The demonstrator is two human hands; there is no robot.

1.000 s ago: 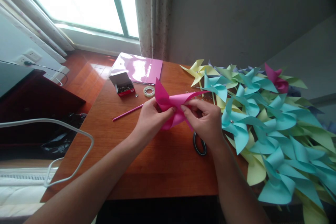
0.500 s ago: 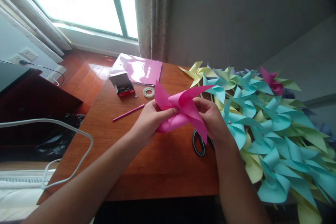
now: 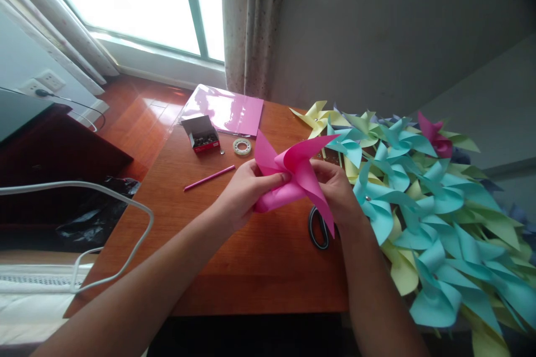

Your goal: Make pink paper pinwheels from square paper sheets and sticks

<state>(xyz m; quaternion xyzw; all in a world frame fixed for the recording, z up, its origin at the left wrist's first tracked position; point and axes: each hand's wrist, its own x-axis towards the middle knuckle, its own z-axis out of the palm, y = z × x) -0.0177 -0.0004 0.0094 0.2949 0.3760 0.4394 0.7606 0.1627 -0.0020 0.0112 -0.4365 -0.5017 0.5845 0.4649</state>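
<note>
Both my hands hold a pink paper pinwheel point(image 3: 298, 170) over the middle of the wooden table point(image 3: 234, 256). My left hand point(image 3: 243, 192) grips its left side, thumb pressed at the folded centre. My right hand point(image 3: 341, 192) holds the right side from behind, partly hidden by a pink blade that points down. The corners are folded in toward the centre. A pink stick point(image 3: 209, 177) lies on the table just left of my left hand.
Black-handled scissors point(image 3: 318, 228) lie under my right wrist. A tape roll point(image 3: 242, 146), an open box of small pins point(image 3: 202, 134) and pink paper sheets point(image 3: 228, 110) sit at the table's back. A pile of blue, yellow and green pinwheels point(image 3: 422, 201) covers the right side. A white cable point(image 3: 104, 234) loops at left.
The pinwheel has been turned and lifted a little: a blade that lay flat now stands up and another points down over my right hand. My hands stay at the centre.
</note>
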